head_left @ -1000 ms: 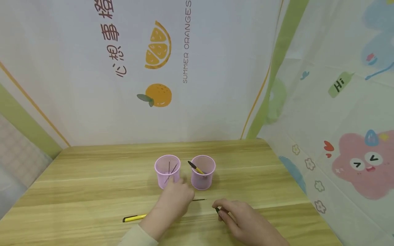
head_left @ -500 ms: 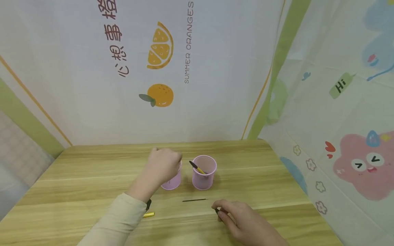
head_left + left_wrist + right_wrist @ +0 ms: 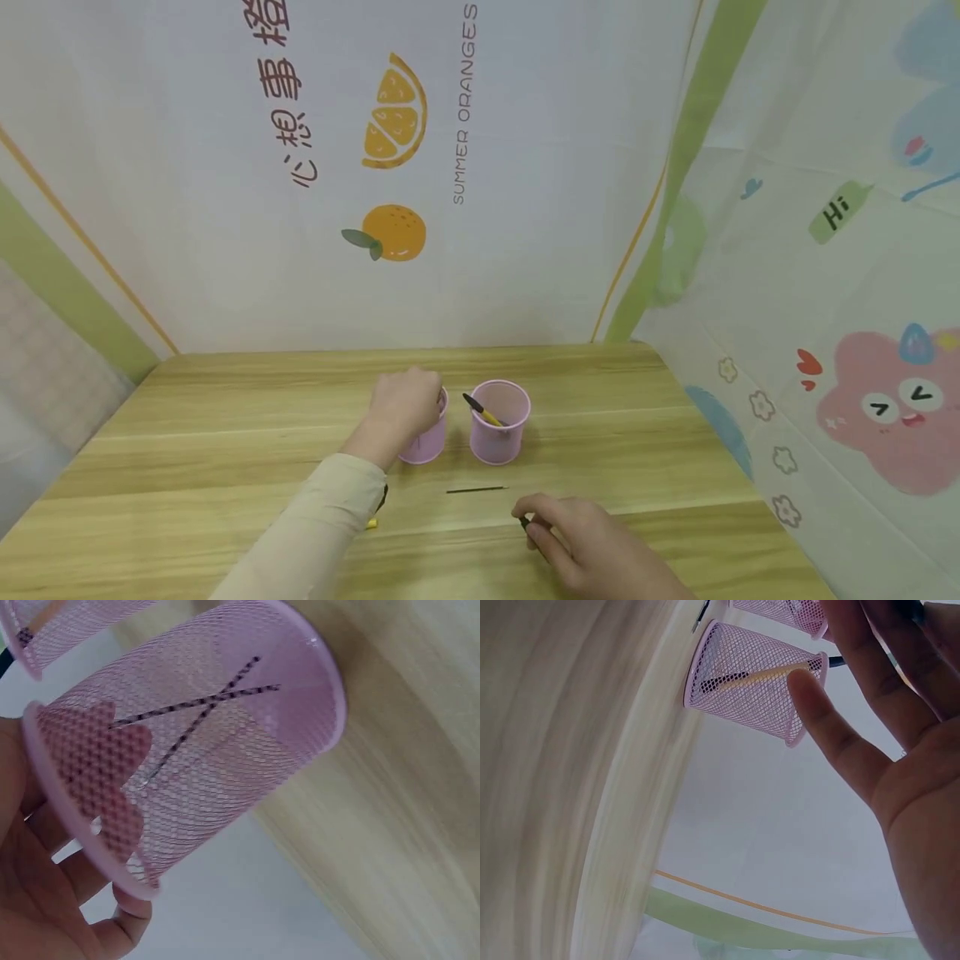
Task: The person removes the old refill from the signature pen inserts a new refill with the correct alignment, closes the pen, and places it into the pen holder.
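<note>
Pink mesh cup (image 3: 422, 446) on the left stands upright on the counter (image 3: 637, 450), toward its far side. Its walls are see-through netting, with a solid, smooth rim round the mouth. Two thin dark rods (image 3: 214, 699) lean inside it and cross each other, their lower ends toward the bottom.

The person's left hand (image 3: 407, 404) reaches over the rim from the near left, its fingers down inside the cup and visible through the mesh. One rod's upper end meets those fingers in the left wrist view; whether the grip is clamped on it I cannot tell. From above, the hand covers most of the cup's mouth.

Just to the right, well clear of both hands, a matching right cup (image 3: 495, 446) holds a yellow-and-black pen (image 3: 486, 412), leaning left with its black end above the rim.

Nearer, another dark rod (image 3: 477, 490) lies crosswise on the counter. To its right, the right hand (image 3: 585, 537) has its grip clamped, thumb and forefinger together on a slim dark piece (image 3: 523, 523).

On the near left, the cream sleeve (image 3: 315, 525) hides most of a yellow barrel (image 3: 372, 523). Behind the counter hangs a white cloth (image 3: 540, 250) printed with oranges; on the right, another cloth (image 3: 757, 333) shows a pink star figure.
</note>
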`<state>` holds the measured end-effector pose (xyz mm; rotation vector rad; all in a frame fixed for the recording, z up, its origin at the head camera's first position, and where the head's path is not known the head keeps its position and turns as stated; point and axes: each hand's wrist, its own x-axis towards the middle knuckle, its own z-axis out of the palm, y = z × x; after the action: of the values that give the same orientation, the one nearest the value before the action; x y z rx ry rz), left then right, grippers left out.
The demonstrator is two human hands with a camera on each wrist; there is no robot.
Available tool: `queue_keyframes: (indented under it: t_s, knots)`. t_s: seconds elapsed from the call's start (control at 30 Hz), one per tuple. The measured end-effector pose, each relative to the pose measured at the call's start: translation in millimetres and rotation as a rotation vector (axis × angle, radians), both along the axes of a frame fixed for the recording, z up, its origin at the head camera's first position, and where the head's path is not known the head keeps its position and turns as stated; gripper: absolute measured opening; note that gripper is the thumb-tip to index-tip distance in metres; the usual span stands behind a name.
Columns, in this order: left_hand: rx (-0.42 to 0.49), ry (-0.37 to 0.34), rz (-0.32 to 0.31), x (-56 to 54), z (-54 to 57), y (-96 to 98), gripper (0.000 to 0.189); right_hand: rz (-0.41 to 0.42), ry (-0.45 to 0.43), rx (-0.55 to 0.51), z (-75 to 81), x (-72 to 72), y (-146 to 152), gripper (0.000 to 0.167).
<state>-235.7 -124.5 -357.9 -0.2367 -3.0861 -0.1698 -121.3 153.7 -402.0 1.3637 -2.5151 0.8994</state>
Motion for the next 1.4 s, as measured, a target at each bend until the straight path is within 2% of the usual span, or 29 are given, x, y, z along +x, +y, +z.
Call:
queue_keyframes:
  t_s: [0.13, 0.27, 0.37, 0.43, 0.53, 0.63, 0.77, 0.83, 0.87, 0.93, 1.07, 1.13, 1.2, 1.3, 1.4]
  knots:
    - [0.01, 0.011, 0.024, -6.1, -5.9, -0.2, 0.016, -0.005, -0.014, 0.007, -0.9, -2.8, 0.6, 0.016]
    - [0.022, 0.025, 0.028, -7.8, -8.3, -2.4, 0.019, -0.011, -0.029, 0.013, -2.5, -4.8, 2.1, 0.017]
    - [0.017, 0.066, 0.021, -7.2, -5.5, -5.7, 0.02, -0.019, -0.039, 0.022, -3.4, -6.6, 3.2, 0.015]
    - [0.009, 0.12, 0.01, -5.7, -0.4, -7.1, 0.021, -0.024, -0.042, 0.024, -3.8, -7.4, 3.4, 0.015]
    - [-0.004, 0.236, -0.009, 2.6, 12.7, -8.2, 0.022, -0.029, -0.033, 0.023, -4.9, -7.9, 2.5, 0.015]
    - [0.004, 0.409, -0.044, 17.4, 25.0, -7.1, 0.022, -0.043, 0.002, 0.015, -6.3, -8.8, 1.1, 0.02]
    - [0.016, 0.716, -0.164, 44.7, 34.2, -1.6, 0.026, -0.063, 0.063, -0.025, -7.7, -10.1, -0.7, 0.029]
    - [0.018, 0.817, -0.234, 59.9, 37.7, 3.5, 0.025, -0.074, 0.097, -0.051, -7.9, -10.5, -1.3, 0.031]
    - [0.027, 0.838, -0.266, 66.9, 38.2, 6.3, 0.022, -0.075, 0.106, -0.066, -7.7, -10.6, -1.4, 0.031]
    - [0.053, 0.809, -0.33, 83.3, 39.3, 12.1, 0.016, -0.077, 0.119, -0.097, -7.6, -9.7, -1.1, 0.03]
    - [0.126, 0.607, -0.449, 116.3, 34.4, 19.6, 0.013, -0.035, 0.105, -0.176, -6.3, -5.6, -0.7, 0.029]
    - [0.112, 0.544, -0.484, 130.6, 29.4, 21.0, 0.015, -0.01, 0.084, -0.207, -4.2, -2.8, -1.4, 0.03]
    - [0.101, 0.541, -0.5, 140.4, 21.9, 22.9, 0.02, 0.011, 0.046, -0.222, -0.4, 1.4, -3.0, 0.03]
    - [0.077, 0.598, -0.504, 150.5, 9.3, 26.0, 0.026, 0.034, 0.008, -0.222, 4.9, 8.0, -4.8, 0.028]
    - [0.104, 0.623, -0.49, 157.5, -1.0, 28.3, 0.03, 0.044, 0.003, -0.215, 8.7, 13.5, -4.9, 0.028]
